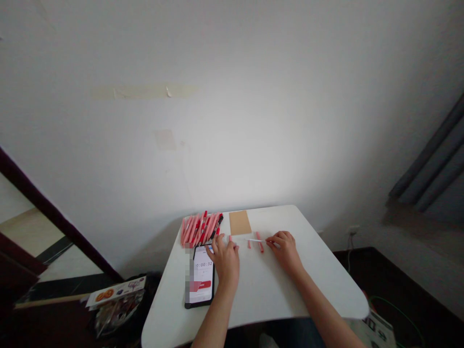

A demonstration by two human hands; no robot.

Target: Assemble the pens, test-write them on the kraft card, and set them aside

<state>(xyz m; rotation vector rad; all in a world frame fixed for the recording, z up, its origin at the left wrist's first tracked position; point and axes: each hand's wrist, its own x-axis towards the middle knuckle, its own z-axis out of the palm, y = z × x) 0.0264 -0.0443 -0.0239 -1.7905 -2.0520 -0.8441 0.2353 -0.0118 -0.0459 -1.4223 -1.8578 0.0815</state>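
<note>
Between my hands, small pink pen parts (260, 244) lie on the white table (268, 295). My right hand (284, 249) pinches the right end of a thin white pen refill (255, 240), which points left over the pink parts. My left hand (225, 256) is beside the phone's upper right corner, its fingers bent and apart; a small pink piece (230, 239) shows at its fingertips, and whether it is gripped is unclear. The phone (203, 275) shows a running-time display. Behind it lies a pile of pink, red and black pens (199, 229).
A tan square pad (239, 222) lies near the table's back edge, by the wall. On the floor at the left are a white box (116, 292) and a dark bag (119, 316). A grey curtain (431, 164) hangs at the right.
</note>
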